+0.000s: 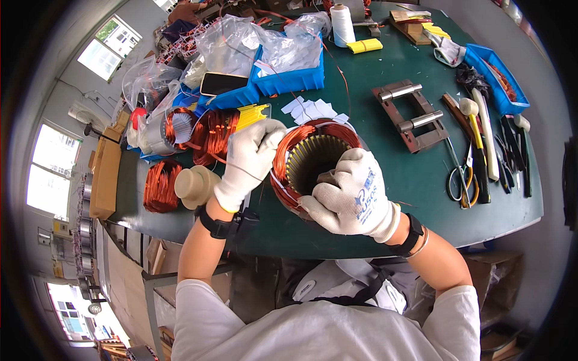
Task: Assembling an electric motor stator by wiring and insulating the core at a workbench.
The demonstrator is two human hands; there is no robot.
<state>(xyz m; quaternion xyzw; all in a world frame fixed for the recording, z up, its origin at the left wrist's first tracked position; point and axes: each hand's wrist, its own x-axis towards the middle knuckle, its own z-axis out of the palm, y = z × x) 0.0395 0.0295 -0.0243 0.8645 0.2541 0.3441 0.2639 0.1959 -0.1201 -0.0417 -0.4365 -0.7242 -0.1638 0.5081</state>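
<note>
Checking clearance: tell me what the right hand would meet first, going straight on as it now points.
The right hand would likely meet the slotted inner stator wall opposite it, though depth is unclear in this view.

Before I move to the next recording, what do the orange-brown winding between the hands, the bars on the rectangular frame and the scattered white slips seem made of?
Winding: probably enamelled copper wire; glossy, orange-brown, in bundled fine strands.
Bars: metal, likely steel; smooth and silvery with bright highlights.
White slips: paper or thin plastic sheet; matte, flat, crisp-edged. The look leaves it open.
</note>
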